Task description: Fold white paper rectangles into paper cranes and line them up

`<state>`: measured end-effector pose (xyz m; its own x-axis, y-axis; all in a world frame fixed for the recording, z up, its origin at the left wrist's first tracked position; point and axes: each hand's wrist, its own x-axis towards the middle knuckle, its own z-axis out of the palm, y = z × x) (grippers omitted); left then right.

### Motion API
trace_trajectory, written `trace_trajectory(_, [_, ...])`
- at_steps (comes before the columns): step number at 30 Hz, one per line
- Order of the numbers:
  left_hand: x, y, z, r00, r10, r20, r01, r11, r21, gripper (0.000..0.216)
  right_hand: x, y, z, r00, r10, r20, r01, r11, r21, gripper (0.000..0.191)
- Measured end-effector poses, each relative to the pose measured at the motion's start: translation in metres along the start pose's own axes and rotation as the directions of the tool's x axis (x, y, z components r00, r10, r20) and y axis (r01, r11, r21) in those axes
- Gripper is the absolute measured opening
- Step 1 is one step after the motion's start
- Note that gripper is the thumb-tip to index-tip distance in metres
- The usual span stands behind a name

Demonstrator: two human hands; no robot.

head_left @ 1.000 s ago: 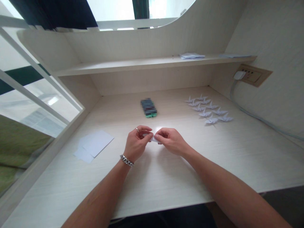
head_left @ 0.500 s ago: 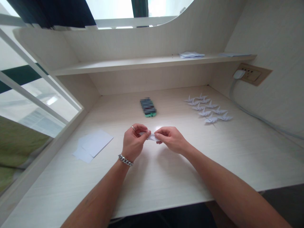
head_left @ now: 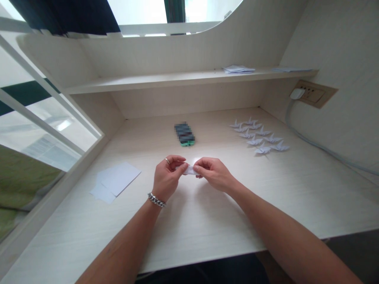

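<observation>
A small folded piece of white paper (head_left: pixel 189 170) is pinched between both hands just above the pale wooden desk (head_left: pixel 207 221). My left hand (head_left: pixel 167 178), with a ring and a metal bracelet, grips its left end with closed fingers. My right hand (head_left: pixel 213 173) pinches the right end. Most of the paper is hidden by my fingers.
Several white paper cranes (head_left: pixel 260 136) lie in rows at the back right. Flat white sheets (head_left: pixel 117 180) lie at the left. A phone (head_left: pixel 184 134) rests behind my hands. More paper (head_left: pixel 238 69) sits on the shelf. A plug and cable (head_left: pixel 296 94) run along the right wall.
Both hands stay together on the paper. They shifted slightly left and back between the earliest frame and now, with small finger movements on the fold.
</observation>
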<state>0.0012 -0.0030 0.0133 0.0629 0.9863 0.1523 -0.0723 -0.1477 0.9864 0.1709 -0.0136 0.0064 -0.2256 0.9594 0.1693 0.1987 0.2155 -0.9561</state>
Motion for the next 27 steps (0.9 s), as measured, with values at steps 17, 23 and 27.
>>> trace_trajectory(17, [-0.0005, -0.0003, -0.0040, 0.987, -0.057, 0.152, 0.051, 0.998, 0.047, 0.041, 0.0048, 0.0046, -0.0019, 0.997, 0.080, -0.006, -0.078, 0.984, 0.163, 0.021])
trace_trajectory(23, [-0.0028, -0.0016, -0.0017, 0.984, -0.030, 0.178, 0.009, 0.993, 0.119, 0.039, 0.0026, 0.0061, -0.0022, 1.000, 0.023, 0.016, -0.025, 0.994, 0.102, 0.020])
trace_trajectory(27, [-0.0037, -0.0021, -0.0003, 0.983, -0.037, 0.182, 0.016, 0.993, 0.118, 0.039, 0.0013, 0.0039, -0.0025, 1.000, -0.021, -0.008, 0.021, 1.000, -0.023, 0.017])
